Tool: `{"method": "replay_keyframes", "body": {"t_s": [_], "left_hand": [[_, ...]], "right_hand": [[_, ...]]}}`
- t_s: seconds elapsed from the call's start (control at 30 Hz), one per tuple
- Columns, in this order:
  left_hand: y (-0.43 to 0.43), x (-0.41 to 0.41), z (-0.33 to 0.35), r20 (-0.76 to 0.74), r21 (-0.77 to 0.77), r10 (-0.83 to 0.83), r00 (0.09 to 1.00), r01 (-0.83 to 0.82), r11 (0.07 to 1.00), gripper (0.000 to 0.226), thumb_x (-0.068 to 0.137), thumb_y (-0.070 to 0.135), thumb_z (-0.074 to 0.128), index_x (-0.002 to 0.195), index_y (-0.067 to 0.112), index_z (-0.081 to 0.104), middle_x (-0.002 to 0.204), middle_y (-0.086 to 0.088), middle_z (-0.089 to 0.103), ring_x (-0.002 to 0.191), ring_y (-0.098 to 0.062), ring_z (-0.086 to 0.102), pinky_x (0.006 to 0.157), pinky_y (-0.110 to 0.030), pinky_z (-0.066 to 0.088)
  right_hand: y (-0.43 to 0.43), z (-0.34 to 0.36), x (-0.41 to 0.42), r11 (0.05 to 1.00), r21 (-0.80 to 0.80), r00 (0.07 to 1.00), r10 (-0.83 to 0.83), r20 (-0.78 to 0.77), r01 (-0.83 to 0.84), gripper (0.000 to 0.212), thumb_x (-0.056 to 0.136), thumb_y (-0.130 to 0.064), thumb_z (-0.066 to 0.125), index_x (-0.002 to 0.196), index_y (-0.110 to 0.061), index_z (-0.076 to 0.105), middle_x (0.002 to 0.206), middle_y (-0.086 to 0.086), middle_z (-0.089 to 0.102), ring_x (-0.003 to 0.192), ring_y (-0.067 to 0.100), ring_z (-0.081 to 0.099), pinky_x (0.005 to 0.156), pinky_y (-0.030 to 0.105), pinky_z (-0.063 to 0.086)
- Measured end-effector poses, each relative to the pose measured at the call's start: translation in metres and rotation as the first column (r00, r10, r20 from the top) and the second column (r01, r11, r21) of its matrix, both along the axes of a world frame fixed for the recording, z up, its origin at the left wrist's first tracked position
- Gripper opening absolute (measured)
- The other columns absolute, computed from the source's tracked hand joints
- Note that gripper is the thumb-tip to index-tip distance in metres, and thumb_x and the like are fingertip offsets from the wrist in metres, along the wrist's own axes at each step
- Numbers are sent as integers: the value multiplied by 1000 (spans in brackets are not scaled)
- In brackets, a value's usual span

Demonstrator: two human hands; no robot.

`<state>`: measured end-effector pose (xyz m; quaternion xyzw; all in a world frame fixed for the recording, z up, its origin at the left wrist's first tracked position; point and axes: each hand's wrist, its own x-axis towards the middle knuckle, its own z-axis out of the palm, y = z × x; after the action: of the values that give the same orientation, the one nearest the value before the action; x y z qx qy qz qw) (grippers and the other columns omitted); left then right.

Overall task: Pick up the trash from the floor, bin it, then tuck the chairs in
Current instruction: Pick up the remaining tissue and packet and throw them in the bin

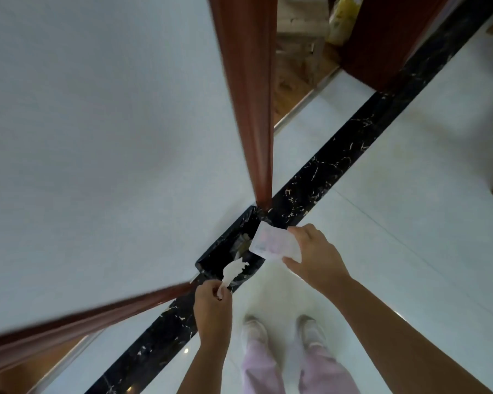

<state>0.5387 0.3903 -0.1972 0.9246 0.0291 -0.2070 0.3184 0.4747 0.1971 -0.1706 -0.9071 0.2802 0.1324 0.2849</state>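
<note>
We hold both over the bin: left hand pinching a scrap, right hand gripping a wrapper, poised to drop straight in.

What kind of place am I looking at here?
Probably a hallway in a home: glossy white floor tiles with a black marble strip, red-brown wooden door frames on white walls, and a black bin by the wall.
</note>
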Motion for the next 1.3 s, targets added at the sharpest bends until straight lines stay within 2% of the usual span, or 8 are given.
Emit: {"method": "replay_keyframes", "body": {"t_s": [0.17,0.37,0.5,0.67,0.87,0.97,1.17,1.3], "left_hand": [[-7,14,-50,18,32,-119,993,118,993,10,86,1,54,79,8,56,85,-7,56,67,-3,46,60,0,33],[-9,31,-105,15,40,-133,991,132,990,8,88,4,51,85,7,58,89,-7,57,67,-4,48,52,-9,36],[-8,43,-140,4,73,-134,991,133,988,9,87,4,51,86,5,60,89,-14,61,63,-8,47,48,-13,29],[-4,47,-155,-10,55,-97,995,98,994,27,88,10,57,114,4,57,113,-10,55,87,-14,53,71,-23,40],[18,40,-133,105,8,15,994,-16,1000,23,86,8,60,108,4,60,101,0,51,89,-16,52,74,-24,36],[33,37,-120,140,8,30,990,-31,999,21,84,5,60,106,5,60,99,0,52,91,-17,52,74,-23,35],[46,31,-107,168,0,32,985,-33,999,23,83,1,61,105,6,61,99,-2,54,90,-16,53,68,-9,32],[41,29,-98,215,21,-27,976,23,999,24,80,-5,61,103,1,62,99,-8,58,92,-23,56,74,-12,36]], "right_hand": [[-2,-45,15,993,-17,992,119,-45,-120,57,87,-35,54,135,-15,32,127,6,40,111,21,42,82,31,45],[-6,-82,26,992,-32,992,120,-36,-121,57,87,-34,54,135,-16,31,128,5,40,113,21,42,83,30,44],[-1,-103,20,992,-31,993,118,-19,-119,58,85,-34,58,135,-14,34,125,7,42,110,23,44,83,31,44],[5,-124,14,991,-43,992,124,12,-123,58,83,-31,62,132,-11,39,122,10,47,106,26,48,80,35,48],[25,-141,51,972,-77,965,232,124,-224,58,61,-15,80,113,-5,56,100,16,59,86,35,59,61,41,53],[44,-148,76,949,-85,937,312,157,-302,54,68,-11,74,117,-4,53,107,17,56,96,36,55,72,45,52],[62,-165,97,877,-53,868,481,122,-478,58,82,-11,59,135,-9,36,138,14,39,131,32,30,101,43,33],[53,-159,87,884,-14,880,467,89,-468,57,87,-19,54,139,-13,32,144,7,35,136,24,23,109,39,27]]}}
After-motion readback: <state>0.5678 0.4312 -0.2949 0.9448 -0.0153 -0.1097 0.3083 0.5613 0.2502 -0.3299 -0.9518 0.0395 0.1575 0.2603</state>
